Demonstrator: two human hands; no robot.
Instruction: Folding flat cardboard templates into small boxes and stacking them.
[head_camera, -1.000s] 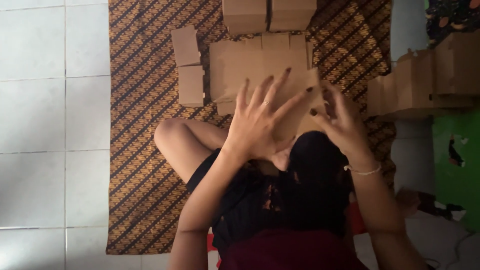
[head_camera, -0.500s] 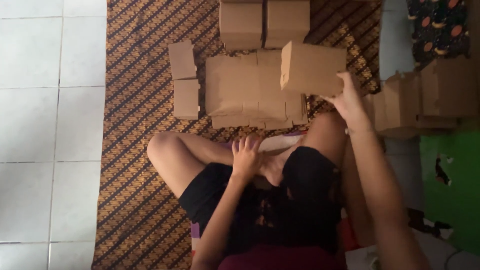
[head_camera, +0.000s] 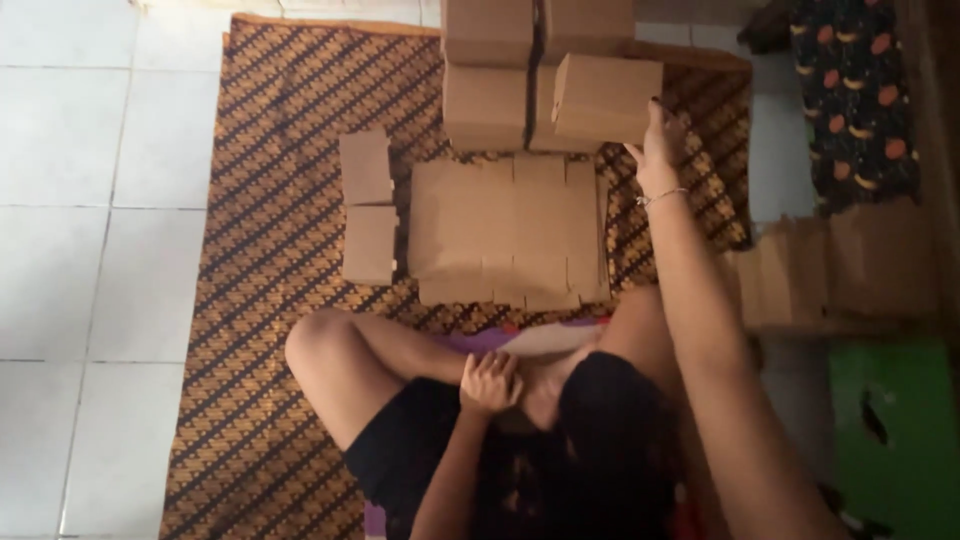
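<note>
Where boxes stack, plain brown carton (head_camera: 603, 98)

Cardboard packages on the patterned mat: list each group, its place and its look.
Plain brown folded cardboard box: held in right hand, far end of mat.
Stacked brown boxes: far end, beside it.
Flat brown cardboard blanks: mat centre, layered.
Two small brown boxes: left of blanks.

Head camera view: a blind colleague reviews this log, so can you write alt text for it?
A person sitting cross-legged on a patterned brown mat holds a folded cardboard box in the right hand, extended toward a stack of finished boxes. The left hand rests on the lap, a pile of flat box blanks lies in front, and two small boxes sit beside the pile.
</note>
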